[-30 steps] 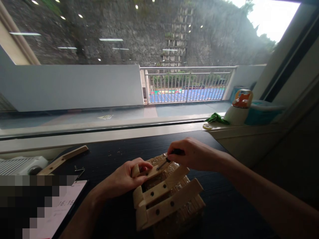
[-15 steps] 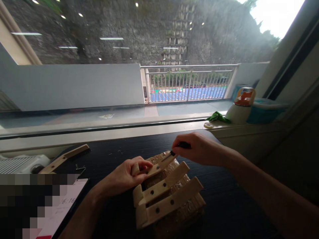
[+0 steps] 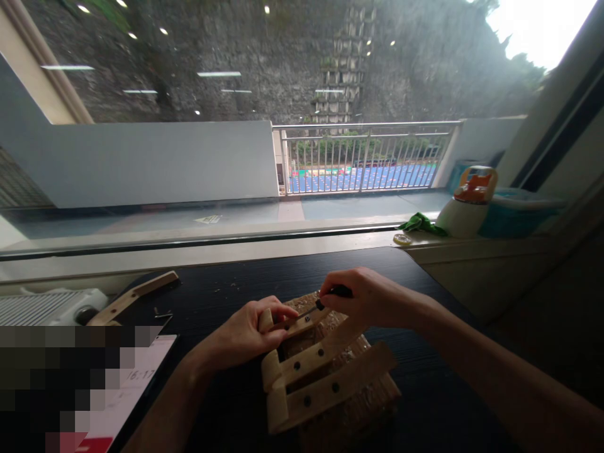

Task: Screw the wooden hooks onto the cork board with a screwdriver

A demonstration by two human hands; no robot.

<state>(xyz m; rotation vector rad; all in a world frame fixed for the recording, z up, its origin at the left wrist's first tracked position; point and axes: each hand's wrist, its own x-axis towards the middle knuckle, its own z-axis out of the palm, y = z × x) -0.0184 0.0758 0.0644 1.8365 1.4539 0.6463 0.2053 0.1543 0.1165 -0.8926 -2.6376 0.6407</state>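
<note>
My right hand (image 3: pixel 365 296) is closed around the black handle of a screwdriver (image 3: pixel 340 290). Its thin shaft slants down to the left over the farthest of three pale wooden strips (image 3: pixel 314 321), and its tip is near my left fingers. My left hand (image 3: pixel 250 330) grips that strip's left end, with a wooden end piece (image 3: pixel 266 319) showing between the fingers. The middle strip (image 3: pixel 309 360) and the near strip (image 3: pixel 349 380) lie alongside, each with dark round holes or screw heads. Beneath them sits a brown block (image 3: pixel 377 399) under shiny clear wrapping.
On the black table (image 3: pixel 226 402), another drilled wooden strip (image 3: pixel 141 294) and a small L-shaped metal key (image 3: pixel 163 313) lie left. A phone or tablet (image 3: pixel 141 371) shows a clock. Along the sill are a green cloth (image 3: pixel 419 223), a white bottle (image 3: pixel 462 214) and a teal bin (image 3: pixel 519 214).
My right hand has moved left and nearer with the screwdriver, taking its tip past one hole toward my left fingers. My left hand keeps its grip. The view has turned slightly left.
</note>
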